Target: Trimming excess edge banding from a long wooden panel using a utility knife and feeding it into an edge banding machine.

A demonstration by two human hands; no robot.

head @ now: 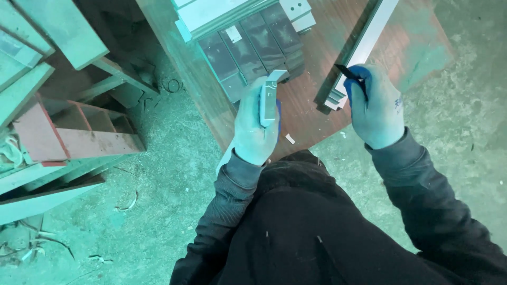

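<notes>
A short pale metal bar stands nearly upright in the left hand, its top end bent into a small hook. The gloved fingers wrap it from behind, closed round its lower half, and the bar hangs just over the near edge of the table, in front of the person's chest.

The right hand, also in a light glove with a blue palm, is closed round a thin black tool whose pointed tip sticks out toward the upper left. This hand sits at the near end of a long pale profile that runs diagonally up and away across the tabletop; the glove touches or nearly touches that end, I cannot tell which.

Between and beyond the hands, a row of dark flat blocks lies side by side on the table, with lighter pale pieces stacked behind them at the top edge of view. A small white scrap lies on the reddish-brown tabletop near the left hand.

Dark sleeves and a dark top fill the lower middle. To the left, well apart from the table, a red-brown frame and pale boards rest on the rough concrete floor, with thin shavings scattered about.
</notes>
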